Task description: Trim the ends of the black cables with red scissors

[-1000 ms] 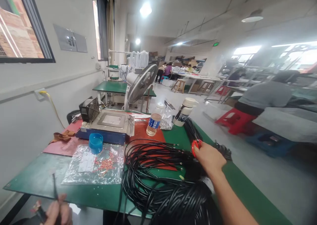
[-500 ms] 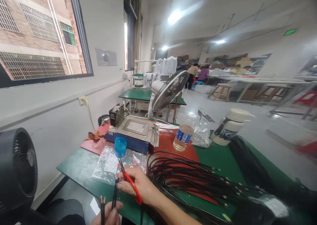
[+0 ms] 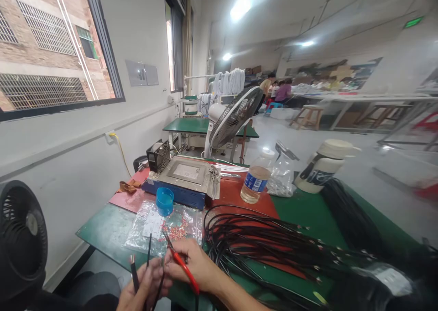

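Note:
My left hand [image 3: 145, 283], low in the middle, is closed on several black cables [image 3: 134, 274]. One cable end shows stripped, bare inner wires; a thinner black one points upward. My right hand [image 3: 191, 264] touches it from the right, its fingertips pinched near a dark cable end. In the same hand lies a pair of red-handled scissors [image 3: 185, 271] with slim dark blades pointing up and left. Beyond the fingertips is a clear plastic bag [image 3: 137, 231] with tiny reddish pieces [image 3: 176, 229] on it. A blue round cup [image 3: 164, 202] stands on that bag.
A coil of black cables [image 3: 253, 242] covers the right of the green table [image 3: 99, 224]. Behind the bag sits a blue heating box [image 3: 174, 192] with a metal top. A labelled bottle [image 3: 255, 183], a beige jug [image 3: 321, 167] and a black fan [image 3: 22, 233] stand around.
My left hand has risen and come up against my right fingertips, with the cable ends tilted differently. The scissors stay in my right hand. The view has shifted slightly.

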Demonstrator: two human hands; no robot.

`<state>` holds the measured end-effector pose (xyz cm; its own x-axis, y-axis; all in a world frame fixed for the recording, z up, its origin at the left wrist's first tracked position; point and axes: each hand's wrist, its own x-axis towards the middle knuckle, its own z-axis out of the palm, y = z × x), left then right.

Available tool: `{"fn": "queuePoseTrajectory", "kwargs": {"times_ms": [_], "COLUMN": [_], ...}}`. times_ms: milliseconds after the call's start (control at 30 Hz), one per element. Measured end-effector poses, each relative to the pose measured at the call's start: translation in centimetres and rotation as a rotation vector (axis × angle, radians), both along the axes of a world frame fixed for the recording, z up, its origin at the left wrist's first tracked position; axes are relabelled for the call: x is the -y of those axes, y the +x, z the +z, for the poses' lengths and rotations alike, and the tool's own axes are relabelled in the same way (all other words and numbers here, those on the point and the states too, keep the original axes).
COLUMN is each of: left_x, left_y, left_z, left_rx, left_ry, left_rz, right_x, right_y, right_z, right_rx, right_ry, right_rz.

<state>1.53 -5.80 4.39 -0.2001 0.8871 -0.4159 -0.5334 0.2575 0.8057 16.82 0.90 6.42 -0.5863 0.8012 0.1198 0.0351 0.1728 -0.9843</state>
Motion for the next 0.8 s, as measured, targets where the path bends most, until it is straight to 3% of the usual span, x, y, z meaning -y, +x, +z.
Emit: {"fn": "queuePoseTrajectory", "kwargs": {"times_ms": [200,333,500,633,800], "left_x": [-0.8,-0.8,-0.8,-0.9,-1.2], "left_y": [0.1,-0.2,-0.5,-0.3,-0.2], "left_z": [-0.2,-0.8,-0.9,-0.8,-0.7], "left_rx": [-0.179,-0.107,-0.038,-0.017,0.002], "left_ry": [0.042,0.01,0.003,0.017,-0.026], "left_rz": [-0.156,-0.285,-0.419,-0.464,-0.454], "right_x": [0.3,0.1,0.0,0.2,-0.3], "right_y": [-0.2,-0.1,-0.3,-0.6,-0.4], "right_z": [0.0,-0.2,-1.3,-1.6,-1.8], "right_rx": [-0.023,-0.086,-0.193,-0.186,-0.109], "right_ry": [-0.013,0.032,-0.237,-0.34,-0.224], "right_rz": [-0.014,0.006,0.094,0.03,-0.107]}}
